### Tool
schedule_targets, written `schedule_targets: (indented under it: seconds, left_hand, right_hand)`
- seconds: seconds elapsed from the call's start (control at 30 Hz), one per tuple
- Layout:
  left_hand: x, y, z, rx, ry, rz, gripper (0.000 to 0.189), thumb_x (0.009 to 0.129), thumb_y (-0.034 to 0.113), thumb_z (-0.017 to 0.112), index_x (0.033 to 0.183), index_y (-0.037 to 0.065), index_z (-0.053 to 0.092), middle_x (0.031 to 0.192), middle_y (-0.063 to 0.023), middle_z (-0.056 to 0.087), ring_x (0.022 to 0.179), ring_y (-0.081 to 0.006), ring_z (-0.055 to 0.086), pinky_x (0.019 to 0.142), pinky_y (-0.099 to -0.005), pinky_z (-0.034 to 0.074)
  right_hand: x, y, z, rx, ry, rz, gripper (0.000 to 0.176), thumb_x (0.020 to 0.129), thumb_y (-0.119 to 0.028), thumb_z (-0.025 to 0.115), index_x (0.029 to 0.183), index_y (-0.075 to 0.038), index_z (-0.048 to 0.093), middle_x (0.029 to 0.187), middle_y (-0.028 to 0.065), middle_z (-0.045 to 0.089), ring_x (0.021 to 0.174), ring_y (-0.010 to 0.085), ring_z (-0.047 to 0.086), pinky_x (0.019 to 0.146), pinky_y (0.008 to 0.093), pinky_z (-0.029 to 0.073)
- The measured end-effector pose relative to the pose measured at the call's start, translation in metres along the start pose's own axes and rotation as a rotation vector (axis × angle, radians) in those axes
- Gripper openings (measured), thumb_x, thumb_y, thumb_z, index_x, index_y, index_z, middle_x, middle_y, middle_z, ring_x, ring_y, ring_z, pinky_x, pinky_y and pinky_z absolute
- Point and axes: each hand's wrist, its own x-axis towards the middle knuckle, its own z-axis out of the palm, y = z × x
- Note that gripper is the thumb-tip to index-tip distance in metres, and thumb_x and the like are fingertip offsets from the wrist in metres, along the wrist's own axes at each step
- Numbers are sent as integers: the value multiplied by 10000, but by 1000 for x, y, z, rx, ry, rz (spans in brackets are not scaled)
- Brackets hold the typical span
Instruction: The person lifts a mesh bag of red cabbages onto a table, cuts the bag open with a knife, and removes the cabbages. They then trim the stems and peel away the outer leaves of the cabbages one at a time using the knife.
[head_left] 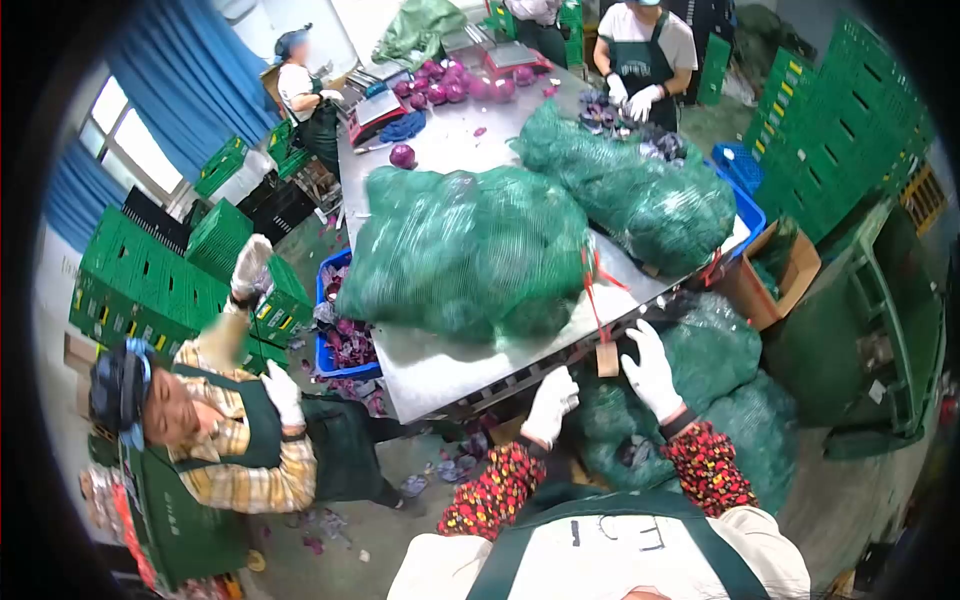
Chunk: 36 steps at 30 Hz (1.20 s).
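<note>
My left hand (551, 405), in a white glove, is at the table's near edge with its fingers curled together; whatever they may hold is too small to make out. My right hand (651, 372), also gloved, is raised with thumb and fingers apart. Between the two hands a cardboard tag (607, 358) hangs on a red string (594, 290) from a full green mesh bag (470, 250). That bag lies on the metal table (425, 385). Under my right hand, more filled green mesh bags (750, 430) are piled below the table edge.
Another mesh bag (650, 200) lies behind on the table, with purple cabbages (455, 85) and a red scale (377, 115) beyond. A person (270, 430) stands at left; others are farther back. Blue crates flank the table, with a cardboard box (790, 270) and green bin (850, 330) right.
</note>
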Motion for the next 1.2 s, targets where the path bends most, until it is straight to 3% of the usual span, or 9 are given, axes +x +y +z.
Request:
schedule_targets:
  seconds: [0.1, 0.17, 0.3, 0.4, 0.57, 0.73, 0.83, 1.03, 1.2]
  left_hand:
    - [-48, -33, -81, -66, -13, -329, 445, 935, 319, 545, 1326, 119, 474, 1299, -89, 536, 1132, -265, 552, 955, -418, 431]
    - [-69, -43, -112, 43, 281, -469, 400, 950, 292, 506, 1308, 121, 452, 1290, -117, 524, 1167, -320, 532, 962, -459, 428]
    - [-73, -30, -134, 38, 355, -474, 313, 932, 306, 543, 1190, 135, 497, 1209, -105, 570, 1081, -322, 580, 895, -465, 473]
    - [-42, -26, -128, 158, 229, -373, 392, 925, 404, 523, 1196, 122, 506, 1108, -49, 600, 936, -223, 623, 777, -378, 496]
    - [-40, 4, -37, 317, 116, -150, 485, 949, 230, 503, 1383, 88, 342, 1227, -102, 542, 965, -232, 624, 783, -352, 504]
    - [-67, -40, -23, 302, -340, -322, 367, 973, 228, 484, 1309, 110, 396, 1191, -115, 567, 962, -282, 631, 759, -368, 515]
    - [-88, -72, 1, 472, -176, -544, 388, 963, 196, 505, 1322, 86, 405, 1157, -118, 588, 940, -280, 639, 754, -393, 520]
    - [-128, -136, 12, 741, -245, -657, 459, 941, 212, 540, 1344, 66, 378, 1236, -112, 545, 1005, -263, 614, 811, -391, 503]
    - [-123, -176, 31, 912, -286, -680, 457, 933, 217, 551, 1336, 92, 376, 1251, -106, 535, 1020, -270, 606, 839, -415, 487]
  right_hand:
    - [-63, 28, 17, 98, -286, 115, 240, 851, -128, 584, 1064, -21, 600, 1101, 171, 612, 1036, 331, 594, 902, 382, 477]
    - [-103, 27, 12, 71, -680, 282, 258, 856, -190, 574, 1058, -36, 617, 977, 161, 652, 906, 328, 637, 814, 380, 508]
    - [-167, 24, 8, 76, -917, 470, 299, 880, -291, 574, 1063, -59, 618, 953, 177, 675, 908, 347, 644, 787, 406, 509]
    - [-201, 20, -1, 23, -898, 488, 288, 878, -284, 579, 1054, -61, 625, 947, 176, 678, 905, 346, 646, 789, 409, 509]
    - [-260, 10, -42, -152, -613, 503, 242, 856, -261, 552, 983, -69, 625, 869, 187, 666, 832, 374, 636, 750, 458, 506]
    - [-383, -11, -88, -142, -337, 720, 228, 853, -253, 542, 936, -58, 626, 861, 199, 664, 818, 380, 635, 744, 472, 500]
    - [-471, -25, -113, -208, -445, 996, 230, 836, -258, 526, 845, -53, 631, 828, 205, 658, 802, 385, 632, 730, 487, 489]
    - [-686, -88, -147, -179, -230, 1477, 272, 842, -311, 551, 890, -63, 652, 910, 202, 661, 898, 386, 624, 794, 477, 489]
    - [-771, -96, -130, -154, -172, 1579, 295, 850, -333, 524, 871, -78, 671, 898, 194, 663, 895, 395, 617, 796, 456, 484]
